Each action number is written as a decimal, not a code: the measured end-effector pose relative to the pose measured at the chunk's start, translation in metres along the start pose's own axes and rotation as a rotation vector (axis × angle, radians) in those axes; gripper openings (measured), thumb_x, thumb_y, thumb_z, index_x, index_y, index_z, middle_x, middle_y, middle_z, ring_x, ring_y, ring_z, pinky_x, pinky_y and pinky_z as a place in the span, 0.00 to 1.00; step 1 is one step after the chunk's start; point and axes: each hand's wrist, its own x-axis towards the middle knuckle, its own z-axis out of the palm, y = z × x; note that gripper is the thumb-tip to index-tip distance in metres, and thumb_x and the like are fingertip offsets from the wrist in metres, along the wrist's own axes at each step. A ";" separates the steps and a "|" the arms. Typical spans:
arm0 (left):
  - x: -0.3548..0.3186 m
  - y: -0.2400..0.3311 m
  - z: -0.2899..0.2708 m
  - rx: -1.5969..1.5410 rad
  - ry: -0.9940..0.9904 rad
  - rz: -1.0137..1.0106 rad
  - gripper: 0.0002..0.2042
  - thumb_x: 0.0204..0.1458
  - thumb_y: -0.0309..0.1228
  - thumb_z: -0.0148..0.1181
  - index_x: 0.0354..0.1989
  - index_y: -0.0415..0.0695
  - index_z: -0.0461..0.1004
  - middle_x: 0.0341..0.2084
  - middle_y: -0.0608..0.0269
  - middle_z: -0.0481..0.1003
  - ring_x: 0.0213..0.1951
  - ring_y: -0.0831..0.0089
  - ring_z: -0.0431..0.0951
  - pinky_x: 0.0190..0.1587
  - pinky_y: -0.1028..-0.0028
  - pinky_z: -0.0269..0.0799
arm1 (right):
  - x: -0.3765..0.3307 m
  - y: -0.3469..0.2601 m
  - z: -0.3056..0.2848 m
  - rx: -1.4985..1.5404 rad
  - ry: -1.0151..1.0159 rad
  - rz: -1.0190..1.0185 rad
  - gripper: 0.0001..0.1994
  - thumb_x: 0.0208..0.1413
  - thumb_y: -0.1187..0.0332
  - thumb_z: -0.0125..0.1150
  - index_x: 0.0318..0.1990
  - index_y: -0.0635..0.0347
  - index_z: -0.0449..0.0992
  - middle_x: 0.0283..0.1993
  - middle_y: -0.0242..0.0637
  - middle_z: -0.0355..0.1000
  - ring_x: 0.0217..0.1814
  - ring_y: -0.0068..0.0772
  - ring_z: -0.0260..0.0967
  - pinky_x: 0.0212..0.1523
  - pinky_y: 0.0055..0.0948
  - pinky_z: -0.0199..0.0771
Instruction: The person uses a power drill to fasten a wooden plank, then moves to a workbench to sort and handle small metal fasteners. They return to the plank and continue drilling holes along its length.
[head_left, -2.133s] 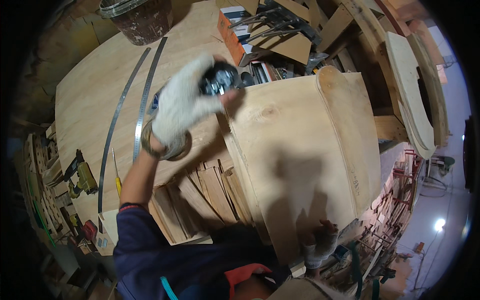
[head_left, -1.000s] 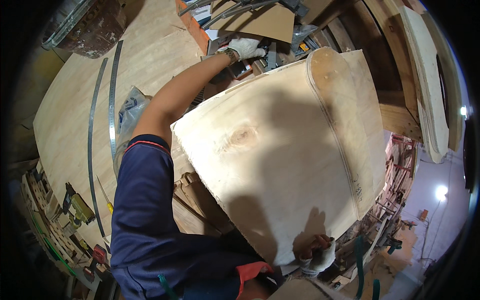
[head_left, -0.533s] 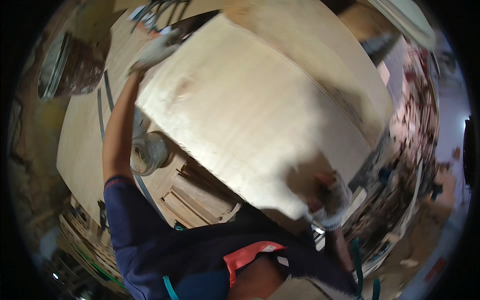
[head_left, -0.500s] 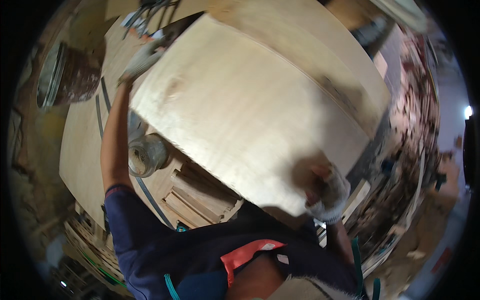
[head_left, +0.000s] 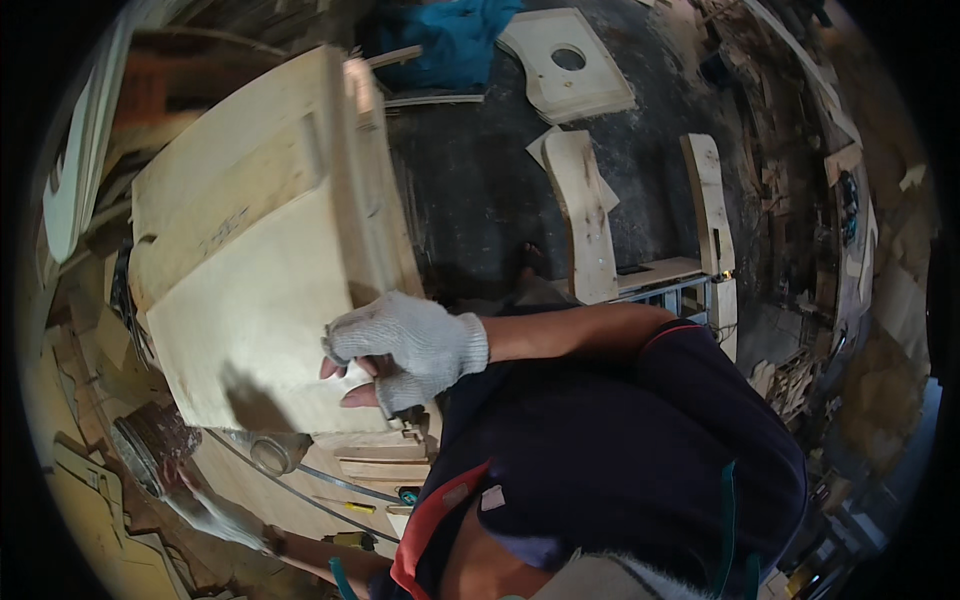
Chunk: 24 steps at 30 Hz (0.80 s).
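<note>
A pale plywood panel (head_left: 270,330) lies at the left on top of other sheets, with a second, darker board (head_left: 230,200) on its far part. Over the panel's near right edge is my right hand (head_left: 410,345), in a white fingerless glove. Its fingers are loosely curled and apart, with nothing visible between them; whether they touch the wood I cannot tell. My left hand (head_left: 215,508), gloved too, stretches out at the lower left with fingers extended, beside a stained bucket (head_left: 155,450). Contact with the bucket is unclear.
A clear jar (head_left: 278,453) and wood strips (head_left: 385,467) sit by the panel's near edge. Curved wooden pieces (head_left: 583,215) stand at the right near a metal frame (head_left: 670,292). Farther off are a board with a round hole (head_left: 570,85) and blue cloth (head_left: 440,45). Scraps line the right side.
The view has swung to the right, so the panel now appears farther left. My left hand has left the panel's far edge and is near the bucket. My right hand stays near the panel.
</note>
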 end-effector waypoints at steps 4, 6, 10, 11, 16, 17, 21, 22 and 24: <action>-0.070 0.109 0.016 -0.282 -0.231 0.129 0.31 0.63 0.54 0.60 0.57 0.32 0.73 0.52 0.49 0.76 0.55 0.61 0.74 0.61 0.59 0.68 | -0.069 0.010 -0.076 -0.331 0.016 0.049 0.15 0.54 0.58 0.73 0.41 0.56 0.79 0.32 0.39 0.74 0.33 0.46 0.77 0.32 0.42 0.74; -0.101 0.176 0.056 -0.575 -0.361 0.270 0.35 0.58 0.57 0.63 0.57 0.32 0.73 0.47 0.49 0.78 0.52 0.60 0.75 0.56 0.60 0.71 | -0.103 0.022 -0.114 -0.390 0.034 0.150 0.14 0.53 0.61 0.72 0.41 0.58 0.79 0.34 0.42 0.75 0.37 0.52 0.78 0.36 0.44 0.75; -0.158 0.244 0.169 -0.983 -0.785 -0.022 0.34 0.57 0.53 0.66 0.59 0.32 0.72 0.44 0.48 0.80 0.47 0.60 0.79 0.52 0.62 0.74 | -0.161 0.021 -0.171 -0.375 0.140 0.483 0.14 0.50 0.63 0.68 0.41 0.62 0.79 0.40 0.47 0.79 0.43 0.56 0.78 0.42 0.46 0.77; -0.168 0.269 0.195 -1.061 -0.847 -0.164 0.33 0.58 0.50 0.66 0.61 0.32 0.72 0.46 0.46 0.79 0.43 0.59 0.81 0.52 0.60 0.75 | -0.172 0.030 -0.184 -0.412 0.153 0.520 0.17 0.46 0.64 0.65 0.42 0.64 0.79 0.41 0.48 0.79 0.45 0.57 0.78 0.44 0.47 0.77; -0.162 0.346 0.274 -1.183 -0.943 -0.181 0.27 0.62 0.44 0.63 0.59 0.32 0.74 0.44 0.49 0.80 0.44 0.63 0.81 0.51 0.63 0.75 | -0.222 0.104 -0.241 -0.743 0.188 0.869 0.19 0.48 0.56 0.62 0.42 0.62 0.78 0.43 0.49 0.79 0.47 0.57 0.77 0.47 0.49 0.77; -0.153 0.362 0.283 -1.158 -0.962 -0.134 0.26 0.62 0.44 0.63 0.59 0.32 0.75 0.44 0.49 0.80 0.44 0.63 0.81 0.51 0.64 0.74 | -0.236 0.130 -0.253 -0.784 0.152 0.940 0.18 0.50 0.55 0.63 0.41 0.61 0.78 0.43 0.50 0.79 0.47 0.57 0.77 0.46 0.50 0.77; -0.106 0.402 0.334 -1.068 -0.933 -0.093 0.21 0.64 0.38 0.61 0.57 0.33 0.76 0.44 0.52 0.81 0.43 0.66 0.81 0.51 0.67 0.73 | -0.291 0.205 -0.287 -0.766 0.166 1.171 0.21 0.50 0.51 0.64 0.41 0.62 0.79 0.37 0.53 0.79 0.44 0.60 0.78 0.43 0.51 0.77; -0.090 0.410 0.349 -1.082 -0.916 -0.062 0.18 0.65 0.36 0.60 0.55 0.34 0.76 0.44 0.53 0.81 0.43 0.67 0.81 0.50 0.67 0.73 | -0.304 0.219 -0.296 -0.741 0.214 1.196 0.22 0.50 0.50 0.65 0.40 0.62 0.80 0.36 0.55 0.79 0.43 0.60 0.78 0.42 0.51 0.77; -0.064 0.417 0.384 -1.112 -0.888 -0.105 0.18 0.66 0.36 0.59 0.55 0.33 0.75 0.45 0.52 0.80 0.43 0.68 0.81 0.50 0.67 0.74 | -0.338 0.252 -0.304 -0.655 0.376 1.283 0.21 0.50 0.52 0.65 0.39 0.63 0.80 0.35 0.54 0.80 0.40 0.55 0.80 0.39 0.47 0.78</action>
